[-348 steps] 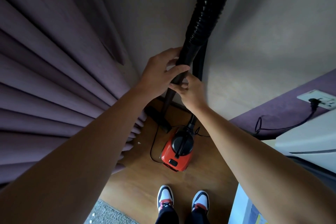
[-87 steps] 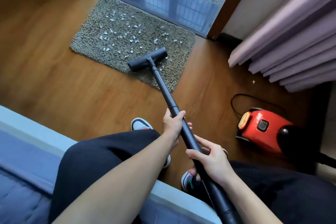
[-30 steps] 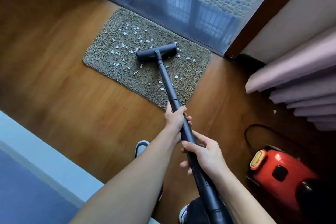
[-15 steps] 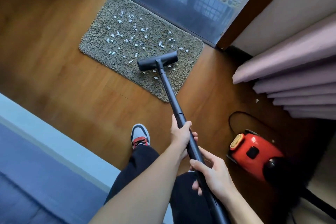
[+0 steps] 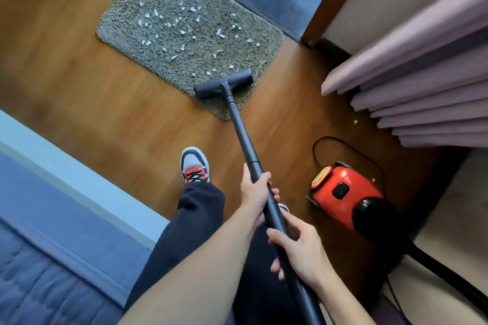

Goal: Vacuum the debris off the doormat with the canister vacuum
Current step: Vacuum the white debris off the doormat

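Grey doormat is lying well beyond the grip, where the left hand and right hand are clenching the wand, drawing its floor head back to the near edge, most white scraps still waiting.

We are looking down at a wooden floor, a blue bed lying along its left side. Pale purple curtains are hanging in folds at the right, and a grey-and-red sneaker is standing on the boards.
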The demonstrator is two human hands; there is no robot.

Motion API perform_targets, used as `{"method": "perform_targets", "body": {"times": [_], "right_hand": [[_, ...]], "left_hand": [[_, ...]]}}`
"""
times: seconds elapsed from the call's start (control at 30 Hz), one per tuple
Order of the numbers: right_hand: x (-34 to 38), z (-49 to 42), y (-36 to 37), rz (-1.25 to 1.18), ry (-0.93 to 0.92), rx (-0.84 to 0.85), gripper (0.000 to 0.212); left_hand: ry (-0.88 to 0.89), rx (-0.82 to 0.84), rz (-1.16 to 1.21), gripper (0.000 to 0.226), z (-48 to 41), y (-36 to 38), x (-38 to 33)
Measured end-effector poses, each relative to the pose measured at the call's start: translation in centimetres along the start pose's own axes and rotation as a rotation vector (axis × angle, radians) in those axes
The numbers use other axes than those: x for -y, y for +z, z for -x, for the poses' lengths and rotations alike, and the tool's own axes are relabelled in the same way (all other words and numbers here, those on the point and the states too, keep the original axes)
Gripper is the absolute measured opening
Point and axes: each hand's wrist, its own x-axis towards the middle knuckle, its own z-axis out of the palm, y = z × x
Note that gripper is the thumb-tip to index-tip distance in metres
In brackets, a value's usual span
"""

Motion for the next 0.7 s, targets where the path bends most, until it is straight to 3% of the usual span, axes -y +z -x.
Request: {"method": "perform_targets", "body": {"times": [0.13,0.37,0.7], "right_hand": [[-0.3,-0.9,0.3,0.019,0.005,0.001,0.042],[2.0,-3.9,1.3,0.052,-0.028,0.027,0.06],[9.0,-8.4,4.5,0.033,-0.059,0.024,0.047]], "left_hand": [[0.023,-0.008,0.003,0.054,-0.8,-0.3,0.0],[0.05,-0.009,0.015,0.05,-3.6,-0.4,-3.0],[0.099,-0.008,-0.003,0.034,-7.3,-0.9,-11.2]]}}
